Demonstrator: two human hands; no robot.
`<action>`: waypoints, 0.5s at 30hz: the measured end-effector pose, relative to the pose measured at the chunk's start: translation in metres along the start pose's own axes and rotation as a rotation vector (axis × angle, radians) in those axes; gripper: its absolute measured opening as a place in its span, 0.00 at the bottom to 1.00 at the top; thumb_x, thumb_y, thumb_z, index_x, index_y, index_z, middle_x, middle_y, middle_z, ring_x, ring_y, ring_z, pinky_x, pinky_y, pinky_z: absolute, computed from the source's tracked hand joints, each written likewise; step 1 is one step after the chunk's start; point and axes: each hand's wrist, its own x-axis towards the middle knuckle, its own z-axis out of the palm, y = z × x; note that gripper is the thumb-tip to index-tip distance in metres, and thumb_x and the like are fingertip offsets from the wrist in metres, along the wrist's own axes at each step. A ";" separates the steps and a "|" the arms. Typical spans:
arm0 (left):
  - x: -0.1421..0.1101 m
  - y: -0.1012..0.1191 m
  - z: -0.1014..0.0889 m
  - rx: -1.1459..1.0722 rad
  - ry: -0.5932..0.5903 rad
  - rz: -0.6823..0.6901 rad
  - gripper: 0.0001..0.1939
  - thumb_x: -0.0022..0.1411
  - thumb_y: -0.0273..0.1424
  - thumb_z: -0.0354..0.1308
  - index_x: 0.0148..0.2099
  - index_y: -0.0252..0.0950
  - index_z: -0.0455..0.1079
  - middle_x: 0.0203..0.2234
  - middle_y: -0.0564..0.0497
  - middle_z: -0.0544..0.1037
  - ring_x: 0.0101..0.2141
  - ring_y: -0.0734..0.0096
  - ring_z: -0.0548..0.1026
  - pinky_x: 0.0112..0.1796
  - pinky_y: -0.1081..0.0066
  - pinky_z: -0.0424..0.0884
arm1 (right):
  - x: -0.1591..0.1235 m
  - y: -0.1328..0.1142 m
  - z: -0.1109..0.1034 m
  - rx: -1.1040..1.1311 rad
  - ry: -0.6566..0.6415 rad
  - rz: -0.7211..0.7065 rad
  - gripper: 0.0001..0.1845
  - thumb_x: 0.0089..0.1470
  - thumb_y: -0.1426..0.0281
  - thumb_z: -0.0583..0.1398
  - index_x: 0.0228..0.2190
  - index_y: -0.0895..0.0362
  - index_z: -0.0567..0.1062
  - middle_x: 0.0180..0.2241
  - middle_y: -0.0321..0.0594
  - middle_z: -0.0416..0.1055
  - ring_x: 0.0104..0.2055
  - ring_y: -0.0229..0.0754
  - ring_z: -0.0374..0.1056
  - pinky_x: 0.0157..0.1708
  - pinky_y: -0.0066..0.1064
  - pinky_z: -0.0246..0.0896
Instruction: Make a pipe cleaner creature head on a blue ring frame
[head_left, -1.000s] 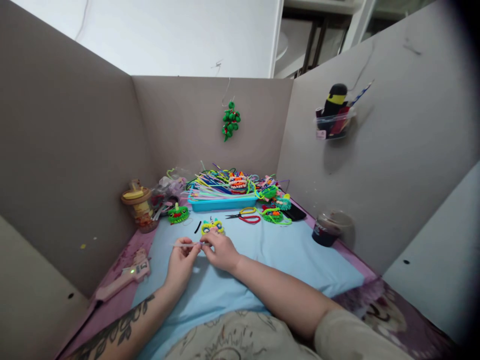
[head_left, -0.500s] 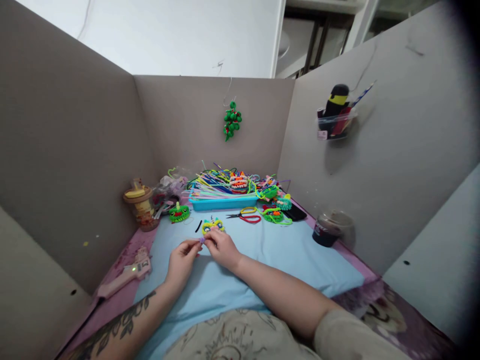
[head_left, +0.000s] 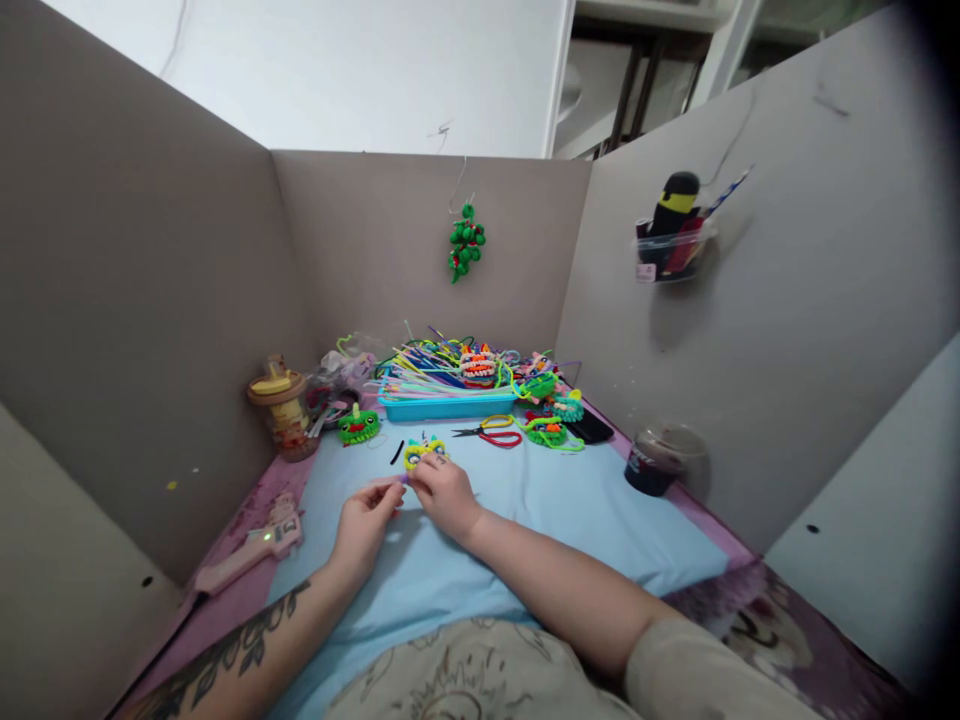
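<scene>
Fingertips of my left hand [head_left: 365, 522] and my right hand [head_left: 448, 497] meet nearly end to end, each set pinched together on a small purple strip [head_left: 404, 479]. The strip sits right between them, above the blue cloth [head_left: 540, 515]; it is so small and so covered by my fingers that I can't fairly say what shape its hidden part has. Just beyond my right fingertips lies a yellow toy [head_left: 424, 453] with big round eyes, its lower edge cut off from sight by my knuckles, so I can't tell whether I touch it. A short black strip [head_left: 397, 452] lies just past my left fingertips, and further out in that direction a green toy [head_left: 358, 427] with a red mouth. Beyond my right fingers, a little to the right, rest scissors [head_left: 491, 433] with red and yellow handles, their blades parted and aimed left. Straight ahead of both hands, well beyond the fingers, stands a blue tray [head_left: 450, 409] heaped with coloured pipe cleaners [head_left: 427, 375]. Off to the left of my left fingers, well apart and nearer my body, lies a pink glue gun [head_left: 251, 558] with a small green light.
</scene>
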 end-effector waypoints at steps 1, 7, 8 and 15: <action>0.000 -0.001 0.000 -0.005 0.001 -0.003 0.21 0.47 0.44 0.60 0.35 0.30 0.74 0.23 0.48 0.76 0.26 0.68 0.72 0.26 0.73 0.67 | 0.000 0.000 0.001 -0.012 0.000 -0.014 0.08 0.55 0.72 0.54 0.25 0.55 0.71 0.30 0.40 0.68 0.35 0.41 0.62 0.35 0.30 0.57; 0.002 -0.001 0.001 0.017 0.030 0.018 0.22 0.47 0.46 0.59 0.34 0.30 0.72 0.18 0.53 0.71 0.20 0.73 0.67 0.22 0.74 0.63 | -0.002 -0.001 0.002 0.028 -0.024 -0.044 0.06 0.54 0.73 0.54 0.28 0.56 0.70 0.31 0.42 0.68 0.38 0.42 0.62 0.40 0.33 0.58; 0.001 -0.001 0.001 0.029 0.034 0.031 0.22 0.48 0.46 0.59 0.35 0.30 0.72 0.18 0.54 0.71 0.20 0.73 0.67 0.22 0.75 0.62 | -0.002 -0.002 0.001 0.058 -0.031 -0.043 0.04 0.53 0.73 0.55 0.29 0.56 0.70 0.32 0.41 0.69 0.39 0.42 0.63 0.41 0.33 0.58; -0.005 0.007 0.000 0.094 0.022 0.186 0.14 0.51 0.40 0.56 0.34 0.34 0.72 0.29 0.47 0.77 0.31 0.64 0.74 0.34 0.69 0.69 | -0.002 -0.008 -0.007 0.179 -0.094 -0.040 0.07 0.55 0.69 0.54 0.33 0.56 0.71 0.33 0.41 0.69 0.38 0.40 0.64 0.42 0.31 0.59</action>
